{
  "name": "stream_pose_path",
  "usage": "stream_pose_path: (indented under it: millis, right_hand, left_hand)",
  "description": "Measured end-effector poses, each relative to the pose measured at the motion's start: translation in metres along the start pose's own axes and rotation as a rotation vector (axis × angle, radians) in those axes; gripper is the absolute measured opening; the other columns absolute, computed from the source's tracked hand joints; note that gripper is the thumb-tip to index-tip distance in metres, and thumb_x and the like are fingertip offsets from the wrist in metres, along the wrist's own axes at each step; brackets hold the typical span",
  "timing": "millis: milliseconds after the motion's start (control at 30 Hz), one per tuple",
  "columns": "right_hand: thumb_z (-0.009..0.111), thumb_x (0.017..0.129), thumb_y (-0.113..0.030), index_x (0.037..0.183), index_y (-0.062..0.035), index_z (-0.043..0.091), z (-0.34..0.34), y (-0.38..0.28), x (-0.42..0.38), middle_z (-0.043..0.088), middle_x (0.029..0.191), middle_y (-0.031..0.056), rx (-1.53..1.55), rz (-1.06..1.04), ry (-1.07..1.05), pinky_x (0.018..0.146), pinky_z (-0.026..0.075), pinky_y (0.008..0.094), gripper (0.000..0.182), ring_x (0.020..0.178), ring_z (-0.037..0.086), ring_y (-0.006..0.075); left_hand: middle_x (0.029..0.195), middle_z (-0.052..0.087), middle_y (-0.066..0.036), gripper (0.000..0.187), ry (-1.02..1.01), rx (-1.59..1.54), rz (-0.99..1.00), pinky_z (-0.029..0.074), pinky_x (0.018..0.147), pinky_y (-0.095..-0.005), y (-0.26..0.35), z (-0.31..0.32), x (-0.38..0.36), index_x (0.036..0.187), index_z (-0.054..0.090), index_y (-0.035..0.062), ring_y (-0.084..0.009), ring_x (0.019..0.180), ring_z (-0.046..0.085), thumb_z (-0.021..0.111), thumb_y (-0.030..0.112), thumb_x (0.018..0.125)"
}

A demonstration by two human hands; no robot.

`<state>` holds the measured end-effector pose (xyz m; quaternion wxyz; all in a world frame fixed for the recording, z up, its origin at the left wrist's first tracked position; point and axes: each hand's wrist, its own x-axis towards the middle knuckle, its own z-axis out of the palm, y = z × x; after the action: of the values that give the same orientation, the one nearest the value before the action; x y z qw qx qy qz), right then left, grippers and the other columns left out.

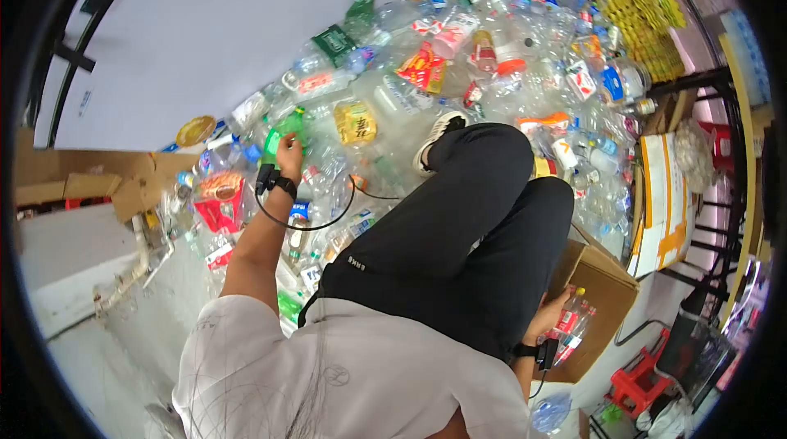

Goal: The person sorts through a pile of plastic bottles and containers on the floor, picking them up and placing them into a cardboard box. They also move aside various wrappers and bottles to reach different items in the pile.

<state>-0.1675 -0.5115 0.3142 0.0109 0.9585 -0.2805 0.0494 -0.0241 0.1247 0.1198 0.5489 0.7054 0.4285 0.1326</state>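
Note:
My left hand [288,156] is closed on a green plastic bottle [283,131] at the left side of a heap of empty bottles. Near that hand lie a crushed bottle with a red label [220,211] and a yellow-labelled bottle [355,122]. Low on the right, my right hand [548,318] is at the opening of a cardboard box [611,308], its fingers curled by a clear plastic bottle [580,308] with a yellow cap. Red-labelled bottles [567,346] lie beside this hand. Part of its grip is hidden.
The large bottle heap [492,37] surrounds my bent legs [459,209]. A pale panel [221,21] borders it at upper left. Yellow netting [639,13] lies at upper right. A taped white carton [660,201], a black metal rack [725,160] and a red stool [639,382] stand at right.

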Motion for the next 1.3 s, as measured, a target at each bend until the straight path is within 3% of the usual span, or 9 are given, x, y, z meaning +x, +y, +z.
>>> stream_pose_path:
  millis: [100, 300, 500, 567, 600, 833, 1033, 1133, 1300]
  right_hand:
    - [0.064, 0.077, -0.012, 0.138, -0.0095, 0.025, -0.003, -0.004, 0.001, 0.048, 0.129, 0.0168, -0.057, -0.144, 0.171, 0.08, 0.046, 0.0367, 0.073, 0.1, 0.057, 0.0329]
    - [0.064, 0.077, -0.015, 0.138, -0.0093, 0.026, -0.013, -0.013, 0.003, 0.054, 0.119, 0.0186, 0.02, 0.075, -0.055, 0.067, 0.048, 0.0406, 0.072, 0.085, 0.06, 0.0376]
    - [0.061, 0.08, -0.015, 0.138, -0.013, 0.026, 0.0, -0.001, -0.002, 0.052, 0.12, 0.0198, 0.056, 0.124, -0.085, 0.074, 0.047, 0.0423, 0.068, 0.094, 0.058, 0.0383]
    - [0.06, 0.081, -0.016, 0.137, -0.0115, 0.028, -0.005, -0.003, 0.001, 0.053, 0.118, 0.0209, 0.127, 0.074, -0.078, 0.076, 0.047, 0.042, 0.064, 0.098, 0.056, 0.039]
    - [0.06, 0.081, -0.016, 0.137, -0.0115, 0.028, -0.007, -0.005, 0.001, 0.053, 0.118, 0.0209, 0.125, 0.088, -0.085, 0.076, 0.047, 0.042, 0.064, 0.098, 0.056, 0.039]
    - [0.058, 0.082, -0.011, 0.131, -0.0075, 0.036, -0.019, -0.014, 0.007, 0.052, 0.118, 0.0214, 0.23, 0.235, -0.206, 0.082, 0.045, 0.0404, 0.054, 0.104, 0.054, 0.0384]
    - [0.056, 0.077, 0.0, 0.128, -0.0026, 0.041, -0.016, -0.008, 0.004, 0.054, 0.117, 0.0211, 0.226, 0.215, -0.136, 0.087, 0.044, 0.0371, 0.053, 0.105, 0.054, 0.0366]
    - [0.056, 0.079, -0.003, 0.128, -0.0005, 0.041, -0.013, -0.003, 0.002, 0.053, 0.116, 0.023, 0.22, 0.211, -0.128, 0.086, 0.044, 0.0379, 0.051, 0.105, 0.054, 0.0377]
    - [0.055, 0.081, -0.006, 0.127, 0.0002, 0.041, -0.017, -0.006, 0.007, 0.053, 0.116, 0.024, 0.28, 0.203, -0.164, 0.087, 0.043, 0.0387, 0.049, 0.105, 0.053, 0.039]
  left_hand:
    - [0.09, 0.059, -0.004, 0.026, -0.319, -0.041, -0.13, 0.045, 0.061, -0.0259, 0.065, 0.071, -0.024, 0.11, 0.054, 0.0063, -0.0139, 0.072, 0.058, 0.051, 0.014, 0.085]
    - [0.087, 0.058, -0.002, 0.027, -0.672, -0.018, -0.142, 0.046, 0.064, -0.0269, 0.102, 0.184, -0.052, 0.11, 0.054, 0.0056, -0.0134, 0.076, 0.057, 0.052, 0.016, 0.085]
    - [0.089, 0.057, -0.006, 0.028, -0.712, 0.337, 0.244, 0.047, 0.066, -0.0301, 0.086, 0.258, -0.027, 0.106, 0.056, 0.0046, -0.0169, 0.074, 0.057, 0.056, 0.016, 0.081]
    - [0.095, 0.057, -0.014, 0.033, -0.536, 0.607, 0.639, 0.047, 0.071, -0.0363, 0.106, 0.271, -0.027, 0.106, 0.056, 0.0029, -0.0256, 0.08, 0.057, 0.06, 0.016, 0.076]
    - [0.105, 0.052, -0.021, 0.044, -0.558, 0.677, 0.656, 0.044, 0.083, -0.0415, 0.115, 0.277, -0.023, 0.111, 0.052, 0.003, -0.0337, 0.095, 0.052, 0.064, 0.015, 0.07]
    - [0.129, 0.039, -0.02, 0.071, -0.584, 1.139, 1.141, 0.031, 0.101, -0.0472, 0.144, 0.323, -0.005, 0.132, 0.037, 0.0125, -0.0367, 0.122, 0.037, 0.065, 0.008, 0.067]
    - [0.124, 0.046, -0.013, 0.073, -0.566, 1.562, 1.017, 0.029, 0.099, -0.0541, 0.13, 0.348, 0.022, 0.138, 0.029, 0.0174, -0.0302, 0.115, 0.047, 0.06, 0.008, 0.072]
    - [0.106, 0.056, -0.011, 0.06, -0.557, 1.583, 1.23, 0.036, 0.09, -0.0505, 0.125, 0.349, 0.036, 0.136, 0.032, 0.012, -0.0251, 0.098, 0.058, 0.053, 0.013, 0.079]
    - [0.102, 0.057, -0.01, 0.057, -0.692, 1.561, 1.303, 0.036, 0.089, -0.047, 0.152, 0.319, 0.039, 0.129, 0.038, 0.0063, -0.0249, 0.093, 0.059, 0.056, 0.011, 0.075]
